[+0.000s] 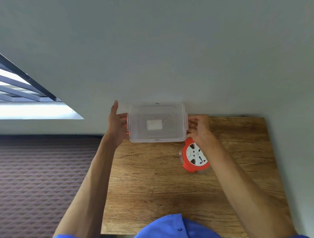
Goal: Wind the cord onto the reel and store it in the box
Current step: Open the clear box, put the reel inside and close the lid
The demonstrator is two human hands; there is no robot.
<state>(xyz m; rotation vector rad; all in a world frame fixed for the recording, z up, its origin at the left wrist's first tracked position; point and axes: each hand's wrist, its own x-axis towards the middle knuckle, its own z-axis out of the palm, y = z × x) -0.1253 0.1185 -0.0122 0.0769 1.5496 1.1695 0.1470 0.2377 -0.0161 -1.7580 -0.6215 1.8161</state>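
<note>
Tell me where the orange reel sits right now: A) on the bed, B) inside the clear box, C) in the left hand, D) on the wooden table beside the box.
D: the orange reel lies on the wooden table by the clear box, partly under the right hand.

The clear rectangular plastic box (157,123) looks smooth and slightly cloudy, with a dull sheen on its lid and a white paper-like label in the middle; its side clips are orange-red plastic. The round orange-red and white plastic reel (194,156) is smooth and faintly glossy, with a see-through rim. The brown wooden table (165,187) shows strong grain and knots under a matt finish. The bed cover (37,179) beside it is brown woven cloth with a raised diamond pattern. The blue shirt (169,231) is smooth cloth with small buttons.
</note>
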